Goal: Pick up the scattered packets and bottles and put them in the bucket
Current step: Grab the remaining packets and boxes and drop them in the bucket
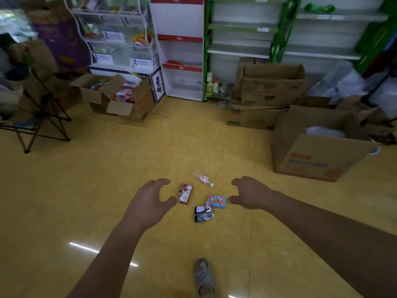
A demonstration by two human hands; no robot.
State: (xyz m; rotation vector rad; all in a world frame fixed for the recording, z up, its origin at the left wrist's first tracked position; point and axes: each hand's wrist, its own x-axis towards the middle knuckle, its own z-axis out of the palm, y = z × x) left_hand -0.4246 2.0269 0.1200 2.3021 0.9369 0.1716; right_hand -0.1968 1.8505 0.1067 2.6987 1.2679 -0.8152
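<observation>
On the yellow floor lie a clear plastic bottle [203,178] on its side, a dark red packet [185,193], a pink and blue packet [217,201] and a crumpled black and white packet [203,214]. My left hand [150,201] hovers just left of the red packet, fingers spread and empty. To the right of the pink packet my right hand [250,193] is held out, fingers apart, holding nothing. No bucket is in view.
Large cardboard boxes [315,155] stand at the right and more boxes [120,97] at the back left. Shelving [180,48] lines the far wall. A folding stand [40,117] is at the left. A sandalled foot [203,276] is below the packets.
</observation>
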